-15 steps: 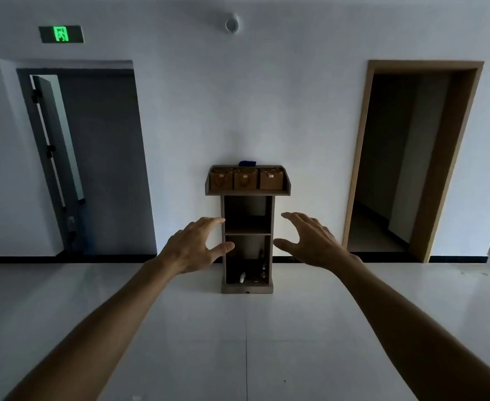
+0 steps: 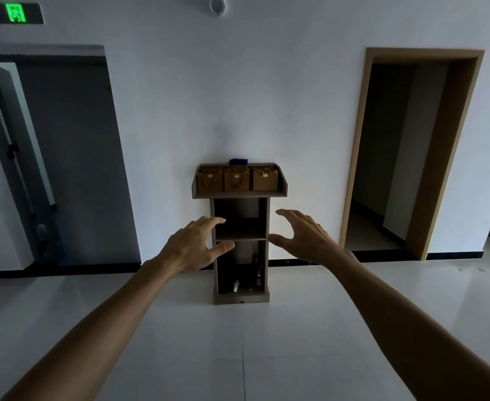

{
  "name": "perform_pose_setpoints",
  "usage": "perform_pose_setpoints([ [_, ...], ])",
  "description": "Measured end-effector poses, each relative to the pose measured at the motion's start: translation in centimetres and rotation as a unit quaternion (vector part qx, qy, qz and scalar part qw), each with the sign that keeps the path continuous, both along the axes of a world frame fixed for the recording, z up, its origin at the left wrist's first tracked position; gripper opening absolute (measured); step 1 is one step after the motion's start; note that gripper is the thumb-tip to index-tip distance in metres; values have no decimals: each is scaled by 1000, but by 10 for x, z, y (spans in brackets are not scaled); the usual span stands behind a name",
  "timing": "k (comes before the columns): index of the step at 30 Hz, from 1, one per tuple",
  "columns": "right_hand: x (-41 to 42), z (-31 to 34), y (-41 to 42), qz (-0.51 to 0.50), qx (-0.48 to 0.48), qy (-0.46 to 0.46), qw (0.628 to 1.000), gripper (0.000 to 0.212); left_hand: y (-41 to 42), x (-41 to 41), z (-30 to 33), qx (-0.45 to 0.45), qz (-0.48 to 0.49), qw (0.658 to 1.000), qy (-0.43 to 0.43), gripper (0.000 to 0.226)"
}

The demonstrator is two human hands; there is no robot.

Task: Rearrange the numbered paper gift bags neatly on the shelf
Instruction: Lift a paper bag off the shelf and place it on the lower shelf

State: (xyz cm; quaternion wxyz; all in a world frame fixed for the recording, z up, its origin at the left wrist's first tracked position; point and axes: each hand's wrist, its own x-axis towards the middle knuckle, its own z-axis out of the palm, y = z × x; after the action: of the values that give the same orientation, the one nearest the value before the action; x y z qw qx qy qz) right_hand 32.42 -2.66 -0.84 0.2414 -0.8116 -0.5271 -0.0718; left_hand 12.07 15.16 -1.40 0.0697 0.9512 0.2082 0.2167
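We are only approaching—left hand (image 2: 193, 246) and right hand (image 2: 310, 238) empty, fingers spread, well short of the three paper gift bags (image 2: 237, 178) on the shelf (image 2: 239, 194)—so next we close in.

Shelf (image 2: 239, 194) w/ 3 bags (image 2: 236, 180) on top

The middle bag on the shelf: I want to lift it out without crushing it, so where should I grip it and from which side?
Probably from above, at the middle bag's open top or handles. The left bag and right bag stand close against its sides, so those faces are blocked; the front face is free. Both hands are open and well short of the shelf.
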Motion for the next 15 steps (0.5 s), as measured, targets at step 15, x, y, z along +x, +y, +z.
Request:
perform_pose_setpoints([
  [15,125,-11,164,-14,1,-1,1000,76,175,131,-10,-16,-18,1000,-3,64],
])
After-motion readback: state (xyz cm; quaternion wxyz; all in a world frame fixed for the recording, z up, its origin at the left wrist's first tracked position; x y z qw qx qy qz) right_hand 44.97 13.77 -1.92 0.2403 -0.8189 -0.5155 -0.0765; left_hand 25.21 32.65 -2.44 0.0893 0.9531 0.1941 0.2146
